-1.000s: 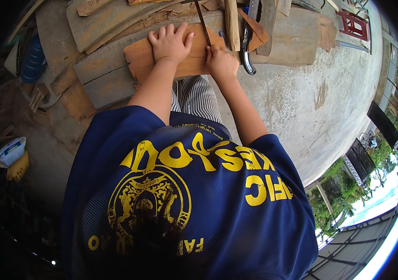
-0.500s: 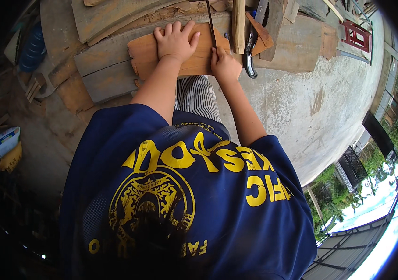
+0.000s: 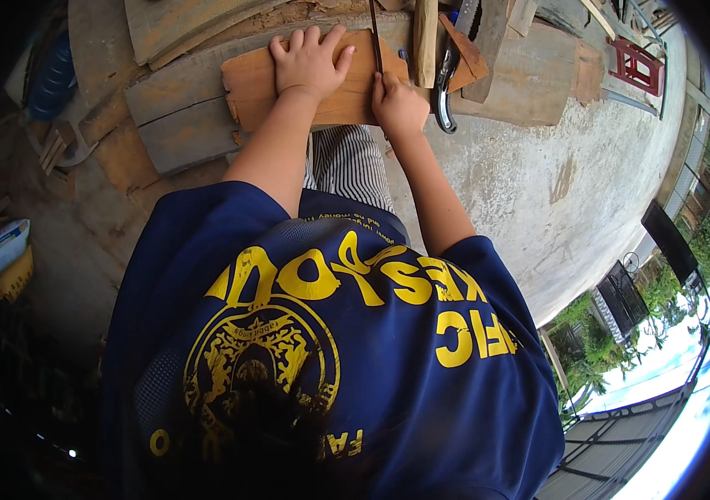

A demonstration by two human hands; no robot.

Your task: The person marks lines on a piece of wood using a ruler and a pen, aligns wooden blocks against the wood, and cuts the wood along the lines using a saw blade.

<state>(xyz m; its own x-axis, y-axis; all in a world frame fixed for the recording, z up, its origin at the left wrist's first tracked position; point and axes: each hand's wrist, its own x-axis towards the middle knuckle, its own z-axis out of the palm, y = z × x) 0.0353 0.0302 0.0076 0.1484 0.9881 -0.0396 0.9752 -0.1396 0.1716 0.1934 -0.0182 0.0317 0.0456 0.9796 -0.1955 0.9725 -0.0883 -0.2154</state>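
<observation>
An orange-brown wooden board [image 3: 342, 96] lies across the worn planks in front of me. My left hand [image 3: 308, 62] rests flat on it, fingers spread, pressing on its top. Near the board's right end my right hand [image 3: 399, 107] is closed around the near end of a thin, dark, blade-like tool [image 3: 376, 42]. This tool runs away from me across the board; its far end is cut off by the upper edge, so its exact kind does not show.
Right of the board lie a wood strip [image 3: 425, 50], a hand saw with a black handle [image 3: 445, 104] and a broken wood piece [image 3: 469, 62]. Grey planks [image 3: 184, 133] sit at the left. Farther off are a blue plastic bottle [image 3: 53, 79] and a dark red stool [image 3: 640, 65].
The whole view has shifted slightly, so the board and both hands sit a little higher. My left hand stays on the board, and my right hand keeps its grip on the dark tool.
</observation>
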